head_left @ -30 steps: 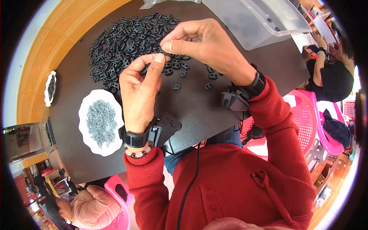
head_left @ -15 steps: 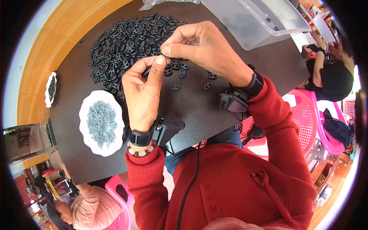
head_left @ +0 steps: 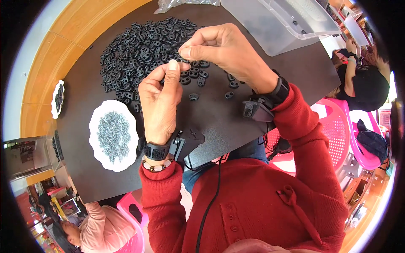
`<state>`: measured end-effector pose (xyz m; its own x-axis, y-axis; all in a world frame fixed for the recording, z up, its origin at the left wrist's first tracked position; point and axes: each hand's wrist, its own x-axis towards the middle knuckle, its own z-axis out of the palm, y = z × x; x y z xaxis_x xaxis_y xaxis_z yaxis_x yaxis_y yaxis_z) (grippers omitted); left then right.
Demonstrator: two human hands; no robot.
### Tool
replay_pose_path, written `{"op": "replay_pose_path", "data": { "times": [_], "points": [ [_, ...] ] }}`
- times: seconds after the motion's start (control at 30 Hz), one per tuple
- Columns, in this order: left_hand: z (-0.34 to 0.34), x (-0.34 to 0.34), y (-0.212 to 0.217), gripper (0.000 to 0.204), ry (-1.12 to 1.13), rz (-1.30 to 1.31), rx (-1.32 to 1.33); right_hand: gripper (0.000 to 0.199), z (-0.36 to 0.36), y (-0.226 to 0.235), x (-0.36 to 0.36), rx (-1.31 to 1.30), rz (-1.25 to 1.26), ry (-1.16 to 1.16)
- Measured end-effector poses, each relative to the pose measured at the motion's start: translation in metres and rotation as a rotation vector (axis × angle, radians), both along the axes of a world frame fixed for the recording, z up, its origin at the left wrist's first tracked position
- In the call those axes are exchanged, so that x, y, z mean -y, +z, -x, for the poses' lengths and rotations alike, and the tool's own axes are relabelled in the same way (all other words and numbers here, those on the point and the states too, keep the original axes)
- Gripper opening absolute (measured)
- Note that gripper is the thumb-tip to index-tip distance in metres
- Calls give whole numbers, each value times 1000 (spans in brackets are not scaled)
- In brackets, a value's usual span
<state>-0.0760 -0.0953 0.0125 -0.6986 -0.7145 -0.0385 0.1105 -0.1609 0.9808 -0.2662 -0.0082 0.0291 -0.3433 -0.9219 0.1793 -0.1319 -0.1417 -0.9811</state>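
A heap of small black two-hole cord locks [head_left: 135,57] covers the far left of the table. My left hand [head_left: 160,101] is raised just in front of it, thumb and forefinger pressed together; whatever they pinch is too small or hidden to make out. Close beside its fingertips, my right hand [head_left: 228,52] comes in from the right with thumb and forefinger pinched over the heap's edge. What lies between those fingers is also hidden. On the left stands a scalloped white dish [head_left: 96,145] full of small metal springs [head_left: 113,135].
Several loose cord locks [head_left: 193,96] lie near my hands. A clear plastic bin [head_left: 274,38] stands at the far right, and a plastic bag [head_left: 185,3] at the far edge. A smaller white dish [head_left: 54,107] is on the left. Other people sit at both sides.
My hands have parted slightly at the fingertips. The left hand's fingers have tightened inward, and the dark piece seen in it earlier no longer shows.
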Motion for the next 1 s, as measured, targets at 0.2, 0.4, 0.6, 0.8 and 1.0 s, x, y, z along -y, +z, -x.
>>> {"op": "replay_pose_path", "data": {
  "times": [0.2, 0.4, 0.6, 0.8, 1.0],
  "points": [
    [2, -1, 4, 35, 4, -37, -23, 19, 0, 7, -2, -50, -8, -60],
    [0, 0, 0, 28, 14, -24, -21, 17, -3, 6, -2, -51, 21, -30],
    [1, 1, -2, 22, 24, -36, -43, 17, -3, 5, -2, -93, 11, -33],
    [-1, 3, -3, 19, 35, -31, -35, 18, -6, 3, 0, -113, -1, -25],
    [-4, 4, -5, 20, 30, -18, -22, 17, -6, -4, 4, -139, 20, -18]
  ]
}}
